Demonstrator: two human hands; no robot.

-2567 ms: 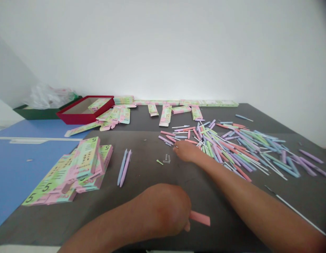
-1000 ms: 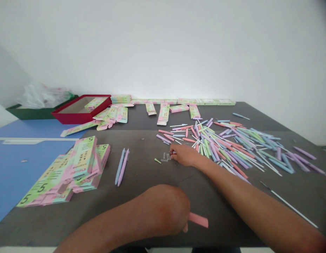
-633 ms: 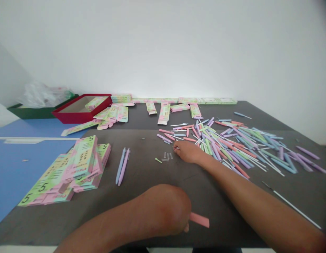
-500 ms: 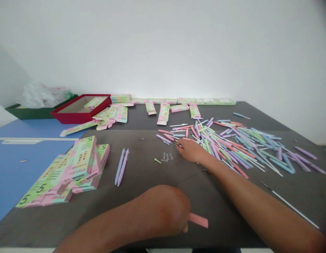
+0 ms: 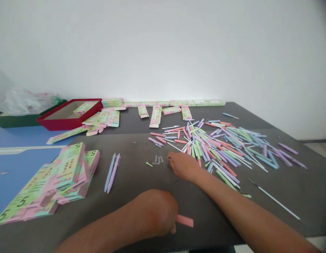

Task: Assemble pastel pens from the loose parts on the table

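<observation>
My left hand (image 5: pixel 154 212) rests as a fist on the dark table near its front edge, closed on a pink pen barrel (image 5: pixel 185 220) that sticks out to the right. My right hand (image 5: pixel 181 166) lies farther out with its fingers pinched at a tiny thin piece, too small to name. It is right beside a few small clear parts (image 5: pixel 157 160) and a short green piece (image 5: pixel 149 164). A wide spread of pastel pen barrels and white refills (image 5: pixel 220 146) lies just right of that hand.
Two assembled pens, blue and purple (image 5: pixel 112 172), lie left of centre. A stack of pink-green flat cartons (image 5: pixel 52 181) sits at the left. More cartons (image 5: pixel 156 114) line the back, by a red box (image 5: pixel 68 116). A single white refill (image 5: pixel 274 199) lies at the right.
My right hand drew back from the pen pile toward me, ending next to the small clear parts. The view shifted a little rightward. My left hand stayed put with the pink barrel.
</observation>
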